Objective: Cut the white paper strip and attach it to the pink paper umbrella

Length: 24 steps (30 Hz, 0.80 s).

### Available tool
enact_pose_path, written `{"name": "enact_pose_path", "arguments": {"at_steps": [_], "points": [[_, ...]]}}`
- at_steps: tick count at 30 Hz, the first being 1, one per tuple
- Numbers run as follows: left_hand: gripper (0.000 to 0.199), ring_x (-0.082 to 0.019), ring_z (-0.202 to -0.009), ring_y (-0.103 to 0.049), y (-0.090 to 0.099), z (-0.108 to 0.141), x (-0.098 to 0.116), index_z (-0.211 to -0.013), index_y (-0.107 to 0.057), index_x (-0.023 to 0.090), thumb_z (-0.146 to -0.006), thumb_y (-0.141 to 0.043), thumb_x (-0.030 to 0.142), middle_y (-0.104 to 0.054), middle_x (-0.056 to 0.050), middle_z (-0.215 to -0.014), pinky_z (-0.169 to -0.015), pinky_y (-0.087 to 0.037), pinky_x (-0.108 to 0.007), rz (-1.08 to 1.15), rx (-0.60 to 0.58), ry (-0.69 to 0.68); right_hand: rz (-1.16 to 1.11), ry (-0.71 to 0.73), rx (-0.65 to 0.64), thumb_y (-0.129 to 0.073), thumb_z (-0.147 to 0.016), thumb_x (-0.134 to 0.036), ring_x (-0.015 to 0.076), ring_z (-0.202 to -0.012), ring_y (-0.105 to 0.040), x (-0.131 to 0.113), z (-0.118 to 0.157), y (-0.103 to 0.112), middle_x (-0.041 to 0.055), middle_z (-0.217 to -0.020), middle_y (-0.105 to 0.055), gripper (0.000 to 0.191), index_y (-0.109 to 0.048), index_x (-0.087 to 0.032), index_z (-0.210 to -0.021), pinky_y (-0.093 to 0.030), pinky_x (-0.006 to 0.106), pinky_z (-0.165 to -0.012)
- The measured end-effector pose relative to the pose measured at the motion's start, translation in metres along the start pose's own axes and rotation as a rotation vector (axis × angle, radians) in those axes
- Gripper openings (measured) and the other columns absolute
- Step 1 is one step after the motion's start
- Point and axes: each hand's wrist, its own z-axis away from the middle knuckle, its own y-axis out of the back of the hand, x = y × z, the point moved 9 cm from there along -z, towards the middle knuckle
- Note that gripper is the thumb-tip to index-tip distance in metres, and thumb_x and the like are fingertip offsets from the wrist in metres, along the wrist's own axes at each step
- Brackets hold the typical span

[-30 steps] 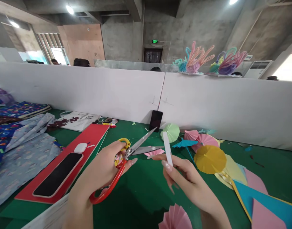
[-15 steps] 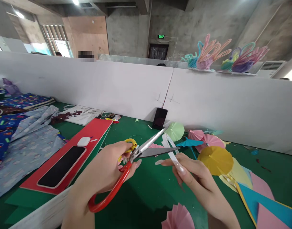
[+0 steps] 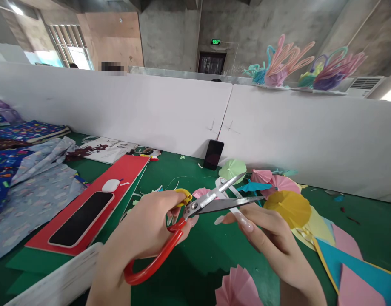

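My left hand (image 3: 153, 223) grips a pair of scissors (image 3: 165, 250) with one red handle and one yellow loop. The parted blades reach right, with a narrow white strip (image 3: 235, 210) between them. My right hand (image 3: 265, 233) pinches that strip between thumb and fingers; its far part curls into a loop behind the blades. Below my hands, at the lower edge, lies a pleated pink paper piece (image 3: 236, 287). Beyond the blades stand a green paper umbrella (image 3: 232, 168), a blue one (image 3: 254, 187) and a yellow one (image 3: 287, 208).
A red folder (image 3: 67, 212) at left carries a phone (image 3: 82, 219) and a white earbud case (image 3: 110, 185). Another phone (image 3: 213, 154) leans on the white partition (image 3: 150, 110). Patterned cloth (image 3: 45, 191) lies far left, coloured paper sheets (image 3: 358, 259) at right. Paper scraps dot the green table (image 3: 179, 284).
The scissors have moved right, so the strip lies deeper between the blades. The blades have closed partway. The view has shifted slightly.
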Motion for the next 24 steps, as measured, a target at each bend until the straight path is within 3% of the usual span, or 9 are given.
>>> {"name": "enact_pose_path", "arguments": {"at_steps": [10,18,24], "points": [[0.029,-0.017,-0.066,-0.057,0.0028,0.0034,-0.0004,-0.085,-0.059,0.021,-0.084,-0.048,0.048,-0.061,-0.002,-0.076,-0.056,-0.041,-0.023,0.05,0.042,-0.052,-0.047,-0.014,-0.046,-0.041,-0.096,-0.022,0.0144,-0.059,-0.044,0.0024,0.0015,-0.0044,-0.0011,-0.059,-0.047,0.028,-0.069,-0.023,-0.096,-0.035,0.03,-0.061],[0.023,-0.016,-0.059,-0.056,0.0023,0.0033,0.0006,-0.082,-0.061,0.02,-0.081,-0.054,0.041,-0.06,-0.001,-0.07,-0.048,-0.034,-0.021,0.037,0.016,-0.016,-0.059,0.049,-0.025,-0.041,-0.096,-0.02,0.0145,-0.058,-0.04,-0.0016,0.0017,-0.0021,-0.0015,-0.059,-0.044,0.027,-0.068,-0.022,-0.097,-0.034,0.032,-0.062],[0.019,-0.016,-0.06,-0.056,-0.0003,0.0033,-0.0018,-0.081,-0.062,0.022,-0.082,-0.053,0.038,-0.061,0.0,-0.071,-0.046,-0.029,-0.022,0.023,-0.022,0.007,-0.043,0.007,-0.028,-0.041,-0.096,-0.019,0.0131,-0.055,-0.038,-0.0031,-0.0009,-0.002,-0.0024,-0.057,-0.042,0.028,-0.069,-0.022,-0.097,-0.032,0.03,-0.058]]}}
